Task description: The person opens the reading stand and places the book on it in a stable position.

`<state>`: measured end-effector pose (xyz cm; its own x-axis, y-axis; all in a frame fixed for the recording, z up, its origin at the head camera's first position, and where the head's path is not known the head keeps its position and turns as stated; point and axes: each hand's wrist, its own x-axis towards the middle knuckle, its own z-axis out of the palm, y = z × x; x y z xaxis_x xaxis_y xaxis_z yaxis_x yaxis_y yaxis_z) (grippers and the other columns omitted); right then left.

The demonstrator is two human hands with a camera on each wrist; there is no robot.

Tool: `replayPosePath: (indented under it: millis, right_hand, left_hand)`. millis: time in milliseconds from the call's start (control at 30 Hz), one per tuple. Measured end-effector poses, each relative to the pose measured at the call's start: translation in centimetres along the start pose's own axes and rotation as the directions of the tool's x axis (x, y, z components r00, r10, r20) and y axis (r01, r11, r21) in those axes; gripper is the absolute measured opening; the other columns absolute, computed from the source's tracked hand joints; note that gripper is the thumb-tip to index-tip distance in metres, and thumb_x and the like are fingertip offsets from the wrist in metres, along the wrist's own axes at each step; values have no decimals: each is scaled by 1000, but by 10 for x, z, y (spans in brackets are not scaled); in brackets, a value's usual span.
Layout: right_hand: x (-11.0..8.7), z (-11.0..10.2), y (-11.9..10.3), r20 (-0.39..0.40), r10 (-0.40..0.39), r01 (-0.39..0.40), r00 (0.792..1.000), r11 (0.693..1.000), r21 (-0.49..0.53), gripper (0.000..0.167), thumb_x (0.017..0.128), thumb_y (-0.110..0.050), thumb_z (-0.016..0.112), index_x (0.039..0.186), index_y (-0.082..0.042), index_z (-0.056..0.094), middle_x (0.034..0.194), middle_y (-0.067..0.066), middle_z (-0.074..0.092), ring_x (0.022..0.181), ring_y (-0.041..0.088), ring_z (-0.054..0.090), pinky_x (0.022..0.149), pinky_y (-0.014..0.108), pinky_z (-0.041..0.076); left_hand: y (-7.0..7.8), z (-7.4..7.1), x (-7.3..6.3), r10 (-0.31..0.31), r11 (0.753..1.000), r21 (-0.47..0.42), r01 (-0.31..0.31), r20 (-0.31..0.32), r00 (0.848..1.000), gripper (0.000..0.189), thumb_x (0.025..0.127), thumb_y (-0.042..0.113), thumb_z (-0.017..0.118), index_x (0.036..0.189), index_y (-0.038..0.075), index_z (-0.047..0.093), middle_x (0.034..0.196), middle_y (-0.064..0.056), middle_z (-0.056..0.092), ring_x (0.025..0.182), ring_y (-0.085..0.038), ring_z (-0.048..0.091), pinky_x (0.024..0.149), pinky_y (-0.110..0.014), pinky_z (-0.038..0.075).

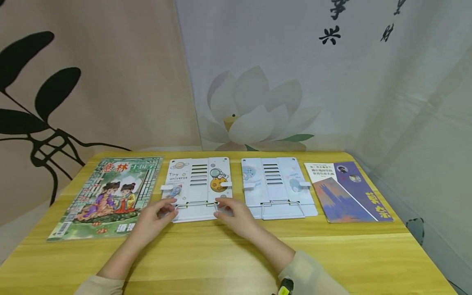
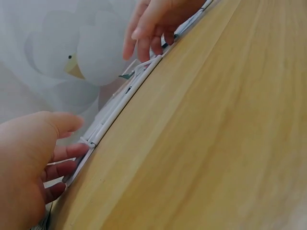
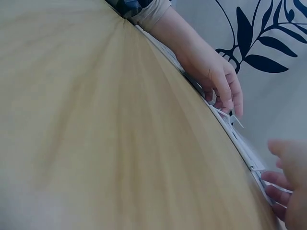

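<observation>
**I'm framing a flat white stand (image 1: 199,192)**

A yellow, wood-grained counter (image 1: 206,262) is carrying everything. At my left, a rectangular illustrated paper magazine (image 1: 110,198) is showing the title 意林. The white stand, smooth and slotted, is lying between my hands, bearing "Tiny universe"; a bluish-patterned stand (image 1: 276,192) is lying to its right, then a purple-and-white booklet (image 1: 346,192). My left grip (image 1: 154,217) and right grip (image 1: 237,217) are resting at the white stand's front corners, thumbs and fingers parted. Between them, a thin bent wire bracket (image 1: 197,203) is spanning its lower part.
</observation>
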<state>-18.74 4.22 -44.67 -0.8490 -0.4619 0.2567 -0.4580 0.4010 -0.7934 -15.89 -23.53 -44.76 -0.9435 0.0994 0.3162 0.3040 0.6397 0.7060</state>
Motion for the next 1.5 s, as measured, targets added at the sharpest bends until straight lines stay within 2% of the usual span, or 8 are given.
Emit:
replayPosePath:
  millis: [233, 467, 800, 1067, 1333, 1500]
  right_hand:
    - [8, 8, 2, -29, -21, 19, 999, 999, -51, 36, 86, -10, 71, 121, -3, 65, 101, 6, 68, 92, 16, 60, 84, 27, 49]
    - [8, 12, 2, -50, -14, 9, 999, 995, -96, 33, 83, -1, 71, 116, -3, 68, 94, 4, 67, 84, 14, 59, 77, 23, 49]
    - [10, 11, 4, -30, 29, -30, 999, 999, -31, 37, 81, 3, 72, 117, -2, 67, 91, 3, 66, 73, 8, 53, 67, 22, 48]
    - [12, 11, 4, -16, 14, -14, 1000, 1000, 14, 41, 80, 8, 70, 120, 0, 65, 88, 2, 63, 62, 6, 46, 58, 21, 43]
    - [11, 10, 2, -26, 1, -1, 1000, 1000, 11, 40, 77, 9, 70, 114, -6, 65, 83, -2, 61, 63, 6, 44, 60, 22, 41]
    - [11, 11, 2, -32, -16, 16, 999, 1000, -12, 41, 77, 9, 70, 114, -7, 64, 83, -3, 61, 65, 7, 43, 61, 22, 40]
  left_hand:
    - [0, 0, 0, 42, 998, 53, -42, 11, 999, 30, 79, 0, 75, 109, 0, 70, 85, 0, 63, 78, -16, 55, 66, -28, 48]
    - [-3, 3, 0, 78, 993, 85, -82, 52, 996, 34, 78, -4, 75, 112, -2, 69, 91, -4, 64, 80, -17, 54, 66, -28, 48]
    - [-2, 2, 1, 63, 998, 4, -63, 69, 996, 38, 78, -12, 71, 115, -5, 67, 91, -5, 63, 81, -19, 55, 67, -27, 49]
    - [-2, 3, 0, 67, 997, -43, -64, 68, 995, 43, 76, -16, 68, 117, -4, 65, 83, -2, 56, 78, -17, 49, 66, -25, 46]
    - [1, 2, 1, 17, 991, -133, -1, 115, 993, 37, 79, -17, 64, 113, -2, 61, 85, -6, 53, 80, -17, 49, 68, -24, 44]
    - [2, 1, 1, 15, 988, -156, 5, 122, 992, 36, 79, -17, 63, 111, -2, 60, 84, -7, 51, 78, -18, 47, 65, -24, 41]
